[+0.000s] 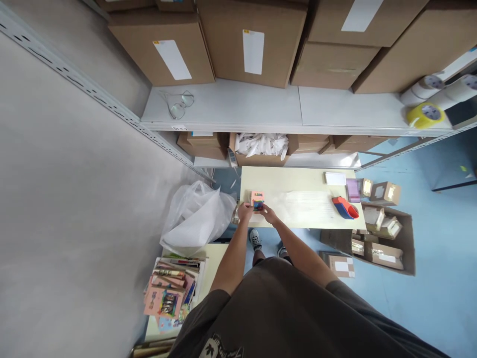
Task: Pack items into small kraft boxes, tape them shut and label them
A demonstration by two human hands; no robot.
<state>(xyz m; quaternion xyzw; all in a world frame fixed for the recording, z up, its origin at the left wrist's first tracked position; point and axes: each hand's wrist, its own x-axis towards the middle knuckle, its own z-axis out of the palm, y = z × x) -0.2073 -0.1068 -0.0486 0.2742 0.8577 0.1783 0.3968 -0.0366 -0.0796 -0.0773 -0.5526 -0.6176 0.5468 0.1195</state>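
Both hands meet at the near left corner of a pale table [298, 185]. My left hand [245, 212] and my right hand [267, 213] are closed on a small dark colourful item [258, 205]. It sits against a small pink-orange box [257, 196] lying on the table just beyond my fingers. What the dark item is cannot be made out at this size.
A red and blue tape dispenser [345, 208] lies on the table's right part, past a sheet of clear film [305, 205]. An open carton of small parcels [383, 236] stands on the floor at right. A plastic bag [196, 216] and stacked colourful cards [169, 293] are at left. Shelves with cardboard boxes [253, 40] rise beyond.
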